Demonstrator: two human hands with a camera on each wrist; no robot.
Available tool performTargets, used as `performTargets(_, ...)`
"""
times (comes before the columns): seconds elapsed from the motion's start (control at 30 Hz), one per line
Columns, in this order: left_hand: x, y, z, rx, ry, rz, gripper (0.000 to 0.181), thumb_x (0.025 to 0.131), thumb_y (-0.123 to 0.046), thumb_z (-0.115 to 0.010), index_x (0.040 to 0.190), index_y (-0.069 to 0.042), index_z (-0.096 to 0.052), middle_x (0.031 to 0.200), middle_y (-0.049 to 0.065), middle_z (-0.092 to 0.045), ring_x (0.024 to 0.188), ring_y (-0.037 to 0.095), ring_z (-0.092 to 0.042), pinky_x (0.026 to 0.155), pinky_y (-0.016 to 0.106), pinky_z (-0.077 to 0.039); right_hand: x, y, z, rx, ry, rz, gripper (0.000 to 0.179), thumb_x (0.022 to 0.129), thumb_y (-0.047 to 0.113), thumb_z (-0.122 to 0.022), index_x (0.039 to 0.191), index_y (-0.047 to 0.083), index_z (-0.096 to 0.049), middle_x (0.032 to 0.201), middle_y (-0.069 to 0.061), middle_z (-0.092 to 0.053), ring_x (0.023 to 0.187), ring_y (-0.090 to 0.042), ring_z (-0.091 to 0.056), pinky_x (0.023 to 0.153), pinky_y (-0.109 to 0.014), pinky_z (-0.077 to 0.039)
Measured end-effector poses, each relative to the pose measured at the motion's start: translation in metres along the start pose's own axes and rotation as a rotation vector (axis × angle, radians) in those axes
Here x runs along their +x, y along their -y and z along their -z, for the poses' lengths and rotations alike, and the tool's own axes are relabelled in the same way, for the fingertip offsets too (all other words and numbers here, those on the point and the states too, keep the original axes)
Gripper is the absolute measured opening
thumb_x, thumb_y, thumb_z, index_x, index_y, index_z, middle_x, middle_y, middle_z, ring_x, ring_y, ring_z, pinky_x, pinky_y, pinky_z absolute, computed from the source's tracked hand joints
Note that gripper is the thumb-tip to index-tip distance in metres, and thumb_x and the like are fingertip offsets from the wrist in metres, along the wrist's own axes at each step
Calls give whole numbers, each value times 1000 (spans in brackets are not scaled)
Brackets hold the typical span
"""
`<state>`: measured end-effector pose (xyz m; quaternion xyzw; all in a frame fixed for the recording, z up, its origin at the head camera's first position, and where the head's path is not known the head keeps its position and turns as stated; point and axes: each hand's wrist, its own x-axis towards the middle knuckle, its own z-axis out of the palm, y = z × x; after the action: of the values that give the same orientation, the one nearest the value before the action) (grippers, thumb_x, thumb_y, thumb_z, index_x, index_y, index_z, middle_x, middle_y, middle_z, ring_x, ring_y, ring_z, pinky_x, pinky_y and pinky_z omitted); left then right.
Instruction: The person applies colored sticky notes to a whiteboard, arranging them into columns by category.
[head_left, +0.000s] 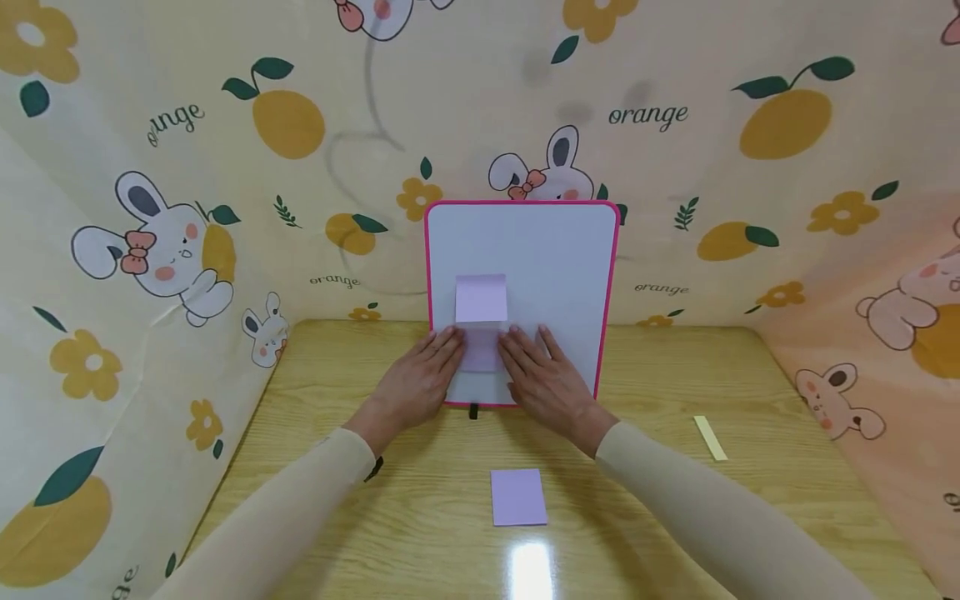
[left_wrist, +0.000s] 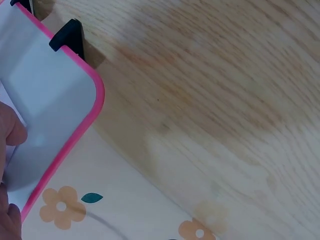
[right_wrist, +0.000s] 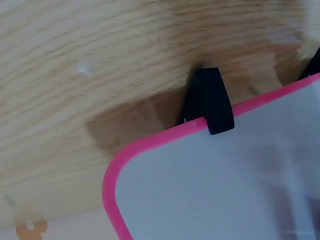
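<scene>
The wood-grained tabletop [head_left: 675, 375] is carrying a pink-edged whiteboard [head_left: 536, 287] standing in black holders [right_wrist: 217, 102], while a purple paper square [head_left: 518, 497] and a yellow strip [head_left: 710, 438] are lying apart.

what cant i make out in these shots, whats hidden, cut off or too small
Lower purple note: parts of its side edges, head view, under the left hand and right hand.
Purple square on the table: whether several sheets, head view, too small.
Dark thing: most of it, head view, behind the left sleeve.
Topmost printed rabbit: head view, cut by the top edge.
</scene>
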<state>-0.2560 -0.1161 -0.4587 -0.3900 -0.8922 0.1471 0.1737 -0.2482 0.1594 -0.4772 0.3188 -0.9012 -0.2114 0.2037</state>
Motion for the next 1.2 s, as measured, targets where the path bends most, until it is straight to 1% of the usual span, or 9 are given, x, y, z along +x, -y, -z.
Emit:
performTargets(0.1,-1,-2,-2,-13,5,3,58,107,-21,-56,159,1,-42,168,18,-38,159,32,-32,132,45,-28,-2,2,0,9,23,8,71,109,44,-52,167,9,-31,176,-8,-24,165,-26,-16,134,-57,-14)
performTargets(0.33,-6,-15,-10,-52,32,17,59,109,-21,-53,161,1,-38,170,18,-34,160,33,-30,132,46,-27,-11,13,-4,9,66,44,69,109,45,-51,166,9,-33,175,-7,-26,164,-26,-17,134,-57,-13)
performTargets(0.53,-13,-23,-13,-39,64,39,60,109,-23,-54,162,0,-38,171,16,-33,161,32,-29,132,46,-26,-20,19,-8,17,66,52,69,108,43,-52,165,8,-35,174,-7,-29,164,-25,-20,134,-57,-15)
performTargets(0.67,-17,-29,-14,-87,72,74,60,109,-24,-54,162,-1,-38,171,16,-34,161,32,-28,132,47,-25,-26,23,-9,61,44,42,65,107,40,-53,162,7,-41,172,-9,-35,162,-27,-26,133,-57,-19)
performTargets(0.77,-21,-34,-14,-158,58,100,60,107,-24,-59,159,1,-42,169,17,-38,159,33,-32,132,48,-27,-33,25,-10,105,10,20,63,106,39,-55,160,7,-46,170,-10,-38,160,-28,-30,133,-55,-22)
performTargets(0.87,-25,-41,-13,-208,61,125,60,105,-25,-62,157,2,-46,166,18,-42,158,35,-35,130,50,-31,-43,26,-9,156,-42,-10,60,104,36,-60,155,6,-52,166,-12,-44,157,-30,-37,131,-55,-27)
performTargets(0.93,-29,-47,-11,-239,74,148,58,105,-24,-61,156,1,-48,165,19,-43,157,35,-35,130,50,-32,-52,26,-9,188,-78,-36,58,103,34,-62,151,4,-56,163,-13,-49,154,-31,-42,130,-55,-30)
performTargets(1.03,-35,-59,-5,-293,86,184,57,105,-24,-59,155,1,-49,164,19,-45,157,36,-36,128,52,-34,-66,24,-7,226,-120,-78,56,100,33,-65,147,2,-59,157,-16,-55,149,-33,-48,127,-55,-35)
performTargets(1.2,-44,-83,7,-410,58,232,61,102,-24,-63,155,1,-49,162,20,-47,154,41,-39,126,56,-37,-96,18,-3,309,-132,-175,60,97,32,-69,145,-2,-59,153,-20,-58,143,-38,-53,123,-57,-40)
